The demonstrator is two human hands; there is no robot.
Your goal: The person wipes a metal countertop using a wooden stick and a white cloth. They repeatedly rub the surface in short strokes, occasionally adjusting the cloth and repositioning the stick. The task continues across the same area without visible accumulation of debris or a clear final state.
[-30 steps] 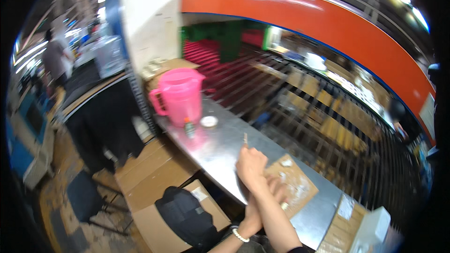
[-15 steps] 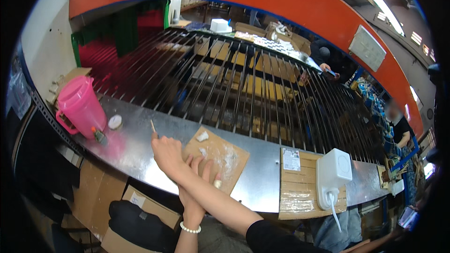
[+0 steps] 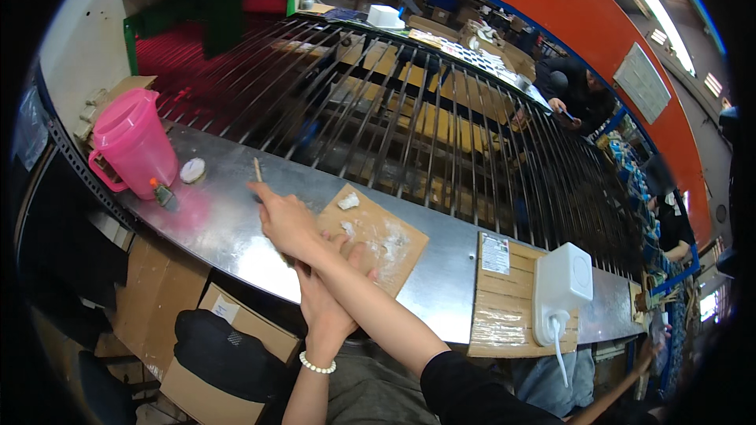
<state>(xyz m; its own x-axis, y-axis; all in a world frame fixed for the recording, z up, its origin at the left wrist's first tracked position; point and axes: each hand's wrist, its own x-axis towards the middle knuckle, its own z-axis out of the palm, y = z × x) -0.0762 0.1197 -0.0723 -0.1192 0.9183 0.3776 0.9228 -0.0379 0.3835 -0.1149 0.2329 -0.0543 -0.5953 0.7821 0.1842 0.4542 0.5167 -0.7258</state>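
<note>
My arms cross over the metal bench. My right hand (image 3: 285,222), from the black-sleeved arm, is closed around a thin light-brown stick (image 3: 257,169) whose end sticks out past the fingers. Under that forearm, my left hand (image 3: 323,299), with a white bead bracelet (image 3: 316,364) on its wrist, rests with fingers apart on a cardboard piece (image 3: 409,248). White residue is smeared over the cardboard, and a white lump (image 3: 348,201) sits by its far corner. My right forearm hides part of the left hand.
A pink lidded jug (image 3: 135,142), a small bottle with an orange tip (image 3: 164,194) and a round white item (image 3: 192,171) stand at left. On the right, a white corded device (image 3: 562,287) rests on cardboard (image 3: 504,307). Metal bars (image 3: 409,134) span beyond the bench; people are at far right.
The whole view has shifted, so the bench things appear higher. My left hand's fingers have shifted slightly on the cardboard. My right hand stays around the stick.
</note>
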